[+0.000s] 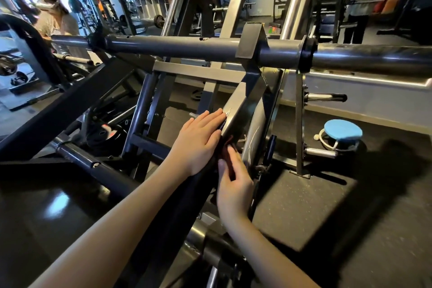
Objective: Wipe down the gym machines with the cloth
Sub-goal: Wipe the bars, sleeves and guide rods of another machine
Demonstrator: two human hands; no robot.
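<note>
Head view shows the cloth (229, 147), a small dark red rag mostly hidden between my hands, lying against the sloping steel beam (238, 110) of the gym machine, just beside my left hand (198, 142). It should be light, soft and floppy, so I judge it best bunched up and pinned to the metal rather than held by a corner. My left hand lies flat on the beam with straight fingers, while my right hand (233, 184) pinches the cloth between thumb and fingers.
</note>
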